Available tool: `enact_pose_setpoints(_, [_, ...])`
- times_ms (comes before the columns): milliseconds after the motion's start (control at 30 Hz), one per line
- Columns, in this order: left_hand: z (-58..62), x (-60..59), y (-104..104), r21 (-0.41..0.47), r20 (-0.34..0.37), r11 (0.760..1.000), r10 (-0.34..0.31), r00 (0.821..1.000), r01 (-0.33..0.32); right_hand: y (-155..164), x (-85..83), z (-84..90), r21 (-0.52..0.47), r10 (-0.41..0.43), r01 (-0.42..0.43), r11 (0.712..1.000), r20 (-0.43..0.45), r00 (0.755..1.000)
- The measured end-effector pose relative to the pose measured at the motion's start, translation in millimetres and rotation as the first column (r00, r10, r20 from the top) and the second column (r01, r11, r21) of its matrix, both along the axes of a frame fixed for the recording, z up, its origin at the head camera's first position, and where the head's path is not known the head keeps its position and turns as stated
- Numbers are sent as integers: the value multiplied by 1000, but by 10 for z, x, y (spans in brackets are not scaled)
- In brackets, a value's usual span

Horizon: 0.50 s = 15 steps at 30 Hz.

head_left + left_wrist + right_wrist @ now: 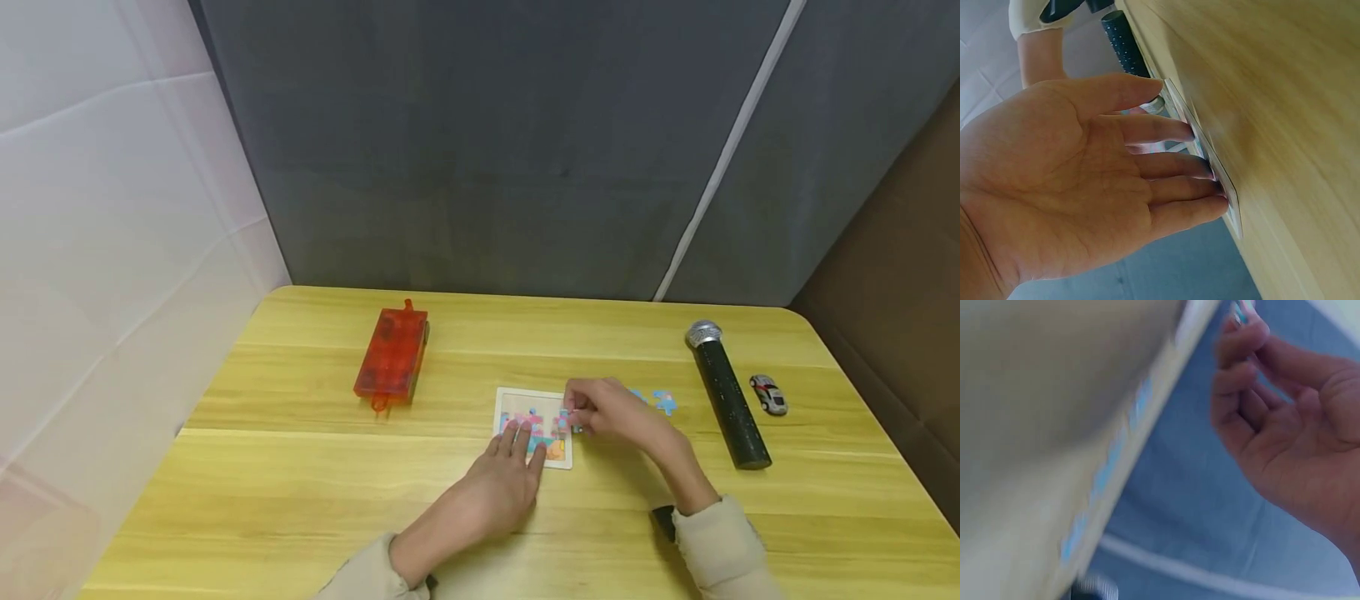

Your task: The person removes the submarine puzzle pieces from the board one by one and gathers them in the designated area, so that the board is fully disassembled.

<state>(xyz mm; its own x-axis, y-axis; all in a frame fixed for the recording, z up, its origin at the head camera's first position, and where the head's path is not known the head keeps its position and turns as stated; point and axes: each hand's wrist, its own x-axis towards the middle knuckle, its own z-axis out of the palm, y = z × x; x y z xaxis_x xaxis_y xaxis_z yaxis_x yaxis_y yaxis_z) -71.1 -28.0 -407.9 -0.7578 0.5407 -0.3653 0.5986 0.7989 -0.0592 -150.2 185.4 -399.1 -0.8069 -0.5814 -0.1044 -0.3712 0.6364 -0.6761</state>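
Note:
A white-framed jigsaw puzzle board [534,392] lies flat on the table, partly filled with pink, blue and orange pieces. My left hand [501,492] rests on its lower left part with straight, slightly spread fingers, which cover some of the pieces. In the left wrist view the fingertips [1219,203] touch the board. Over the board's right edge, my right hand [607,410] pinches a small puzzle piece [1242,311] between thumb and fingers, the other fingers curled. Loose light-blue puzzle pieces [664,402] lie behind the right hand, some partly hidden by it.
A translucent red box [392,353] with loops at its ends sits left of the board. To the right lie a black microphone [729,404] with a silver head and a small toy car [768,395]. A dark grey panel [480,150] stands behind the wooden table [300,492].

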Motion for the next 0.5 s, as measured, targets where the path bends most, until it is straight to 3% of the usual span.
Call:
enact_pose_setpoints(100, [32,10,-2,7,13,1000,-2,1000,2,312,-20,107,37,4,-7,999,87,996])
enact_pose_setpoints(267, [29,12,-1,22,25,1000,0,1000,-1,859,-30,174,72,-44,25,997,272,961])
enact_pose_setpoints(333, [22,11,-1,22,23,1000,2,1000,-2,1003,-28,177,100,-94,68,993,287,953])
enact_pose_setpoints(500, [-20,-7,-19,50,45,999,3,999,-5,1156,-39,174,206,-209,164,965,216,954])
